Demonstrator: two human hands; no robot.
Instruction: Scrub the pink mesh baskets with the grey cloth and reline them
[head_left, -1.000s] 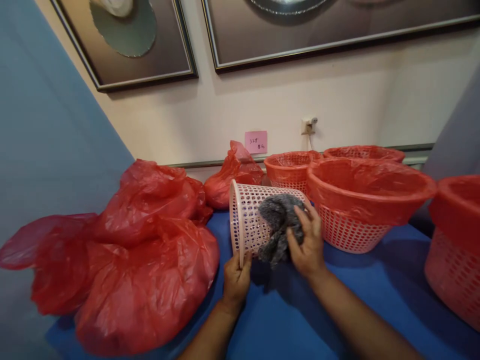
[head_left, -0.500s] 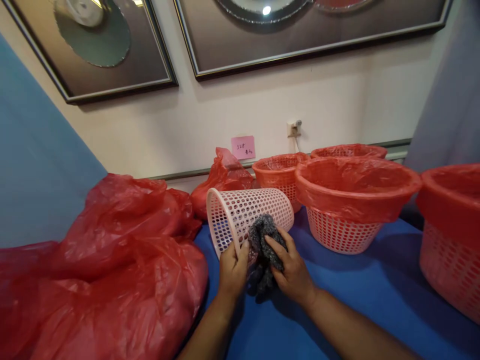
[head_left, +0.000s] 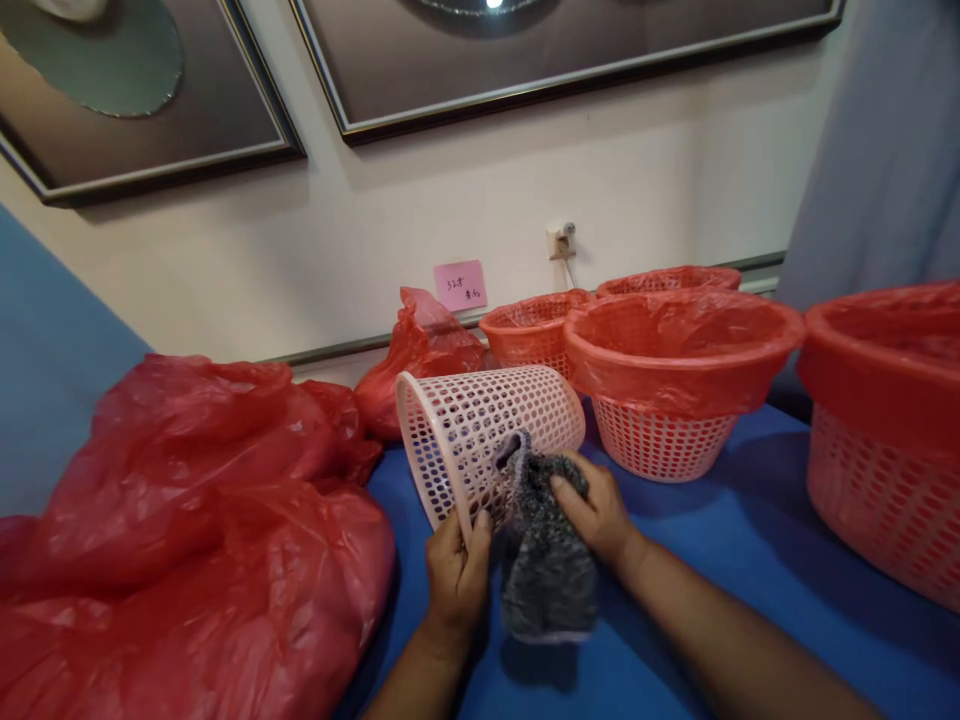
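I see the left hand (head_left: 456, 578) pinching the rim of the pink basket (head_left: 499, 400) and the right hand (head_left: 600, 508) closed on a drooping grey cloth (head_left: 551, 575) at its near side — blur leaves me unsure how firmly. The basket lies sideways over the blue table (head_left: 634, 650); cloth snagging in its holes could twist it from that pinch — and swing it into the lined basket (head_left: 664, 440) beyond.
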